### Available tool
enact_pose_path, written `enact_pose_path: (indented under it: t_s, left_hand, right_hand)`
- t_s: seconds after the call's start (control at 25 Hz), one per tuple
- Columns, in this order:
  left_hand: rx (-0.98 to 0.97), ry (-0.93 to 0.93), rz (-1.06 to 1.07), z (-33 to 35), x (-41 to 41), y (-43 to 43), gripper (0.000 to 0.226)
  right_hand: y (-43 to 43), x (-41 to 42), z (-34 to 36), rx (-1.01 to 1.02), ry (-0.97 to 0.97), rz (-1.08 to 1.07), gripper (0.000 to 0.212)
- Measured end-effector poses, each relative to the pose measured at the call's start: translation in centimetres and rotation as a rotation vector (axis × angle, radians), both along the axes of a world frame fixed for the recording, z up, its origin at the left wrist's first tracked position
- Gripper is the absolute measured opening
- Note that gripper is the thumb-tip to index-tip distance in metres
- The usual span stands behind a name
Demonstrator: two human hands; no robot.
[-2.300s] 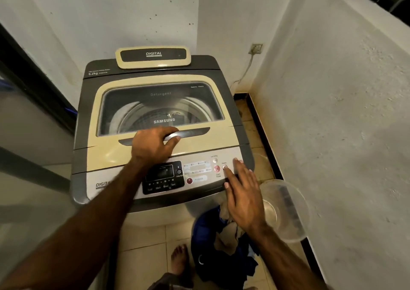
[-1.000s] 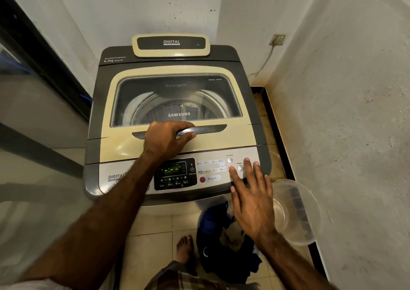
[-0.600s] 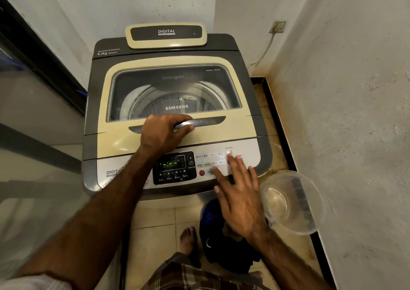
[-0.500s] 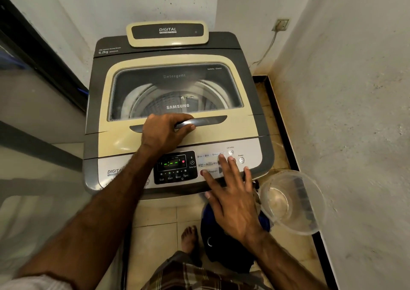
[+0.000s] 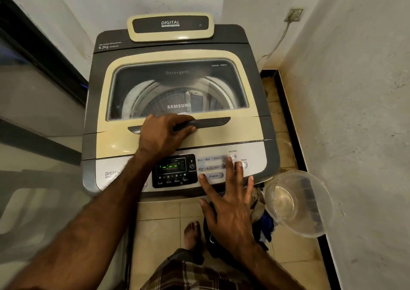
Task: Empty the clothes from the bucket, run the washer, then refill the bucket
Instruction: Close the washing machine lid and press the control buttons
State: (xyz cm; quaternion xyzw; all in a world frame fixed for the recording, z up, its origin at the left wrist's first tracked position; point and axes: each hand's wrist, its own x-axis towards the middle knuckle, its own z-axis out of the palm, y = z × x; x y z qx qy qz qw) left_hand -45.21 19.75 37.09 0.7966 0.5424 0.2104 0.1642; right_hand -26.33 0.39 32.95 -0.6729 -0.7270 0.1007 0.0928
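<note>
A: Where's the washer (image 5: 173,50)?
B: In the corner, closed. The bucket (image 5: 209,245) of clothes (image 5: 258,198) sits on the floor (image 5: 159,218) at its front.
A: And the hands?
B: The left hand (image 5: 162,134) curls round the lid handle (image 5: 210,122); the right hand (image 5: 230,210) lies flat, fingers spread, fingertips (image 5: 229,160) on the control panel (image 5: 213,163).

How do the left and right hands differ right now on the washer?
The left hand curls around the lid handle; the right hand is spread, fingers straight. The left sits on the cream lid; the right reaches over the control panel, index fingertip by the Program button. Both are at the washer top.
</note>
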Motion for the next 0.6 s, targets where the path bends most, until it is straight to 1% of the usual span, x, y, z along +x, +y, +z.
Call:
enact_pose_path:
  t_s: [0.24, 0.32, 0.52, 0.6]
  left_hand:
    - [0.038, -0.004, -0.002, -0.12, -0.09, -0.03, 0.046]
    - [0.047, 0.0, -0.004, 0.0, -0.1, -0.02, 0.045]
    - [0.063, -0.013, -0.001, 0.18, -0.12, 0.01, 0.042]
    - [0.056, -0.011, -0.001, 0.16, -0.08, 0.05, 0.045]
  right_hand:
    - [0.1, 0.19, 0.18, -0.019, 0.173, -0.041, 0.061]
    - [0.12, 0.47, 0.37, -0.016, 0.198, -0.033, 0.063]
    - [-0.01, 0.58, 0.38, -0.005, 0.083, 0.049, 0.07]
    - [-0.06, 0.47, 0.3, 0.012, 0.042, 0.046, 0.068]
